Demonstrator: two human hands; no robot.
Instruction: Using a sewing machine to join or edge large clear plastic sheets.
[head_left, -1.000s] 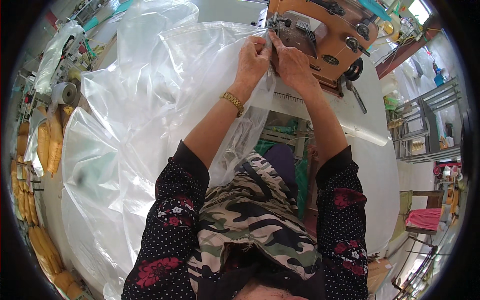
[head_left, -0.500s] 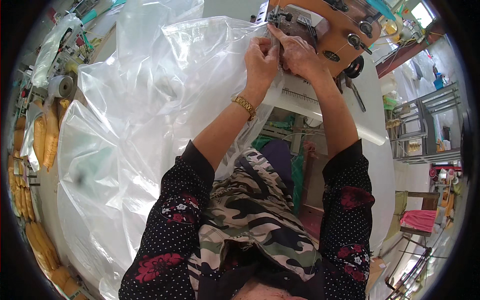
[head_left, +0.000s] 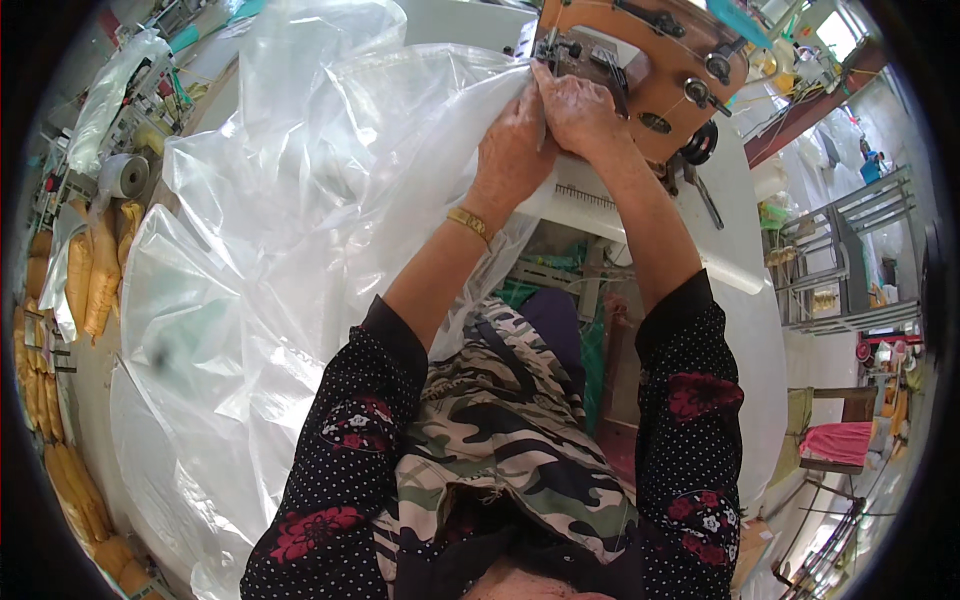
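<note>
A large sheet of clear plastic film (head_left: 270, 230) spreads in crumpled folds over the left side of the table. Its edge runs up to the needle area of an orange-brown sewing machine (head_left: 665, 95). Just in front of that spot, my left hand (head_left: 515, 145), with a gold watch (head_left: 470, 224) at the wrist, is closed on the film's edge. Pressed close beside it, my right hand (head_left: 582, 115) also grips the edge, its index finger stretched toward the presser foot. The fingertips partly hide the film there.
The white sewing table (head_left: 735, 330) carries a printed ruler scale (head_left: 588, 196) near its front edge. A metal tool (head_left: 704, 198) lies right of the machine. Grey metal racks (head_left: 850, 255) and a stool with a pink cloth (head_left: 838, 443) stand at right; yellow bundles (head_left: 100, 270) at left.
Both hands have shifted slightly left and toward me, drawing closer together. The film's edge at the machine has come down a little with them.
</note>
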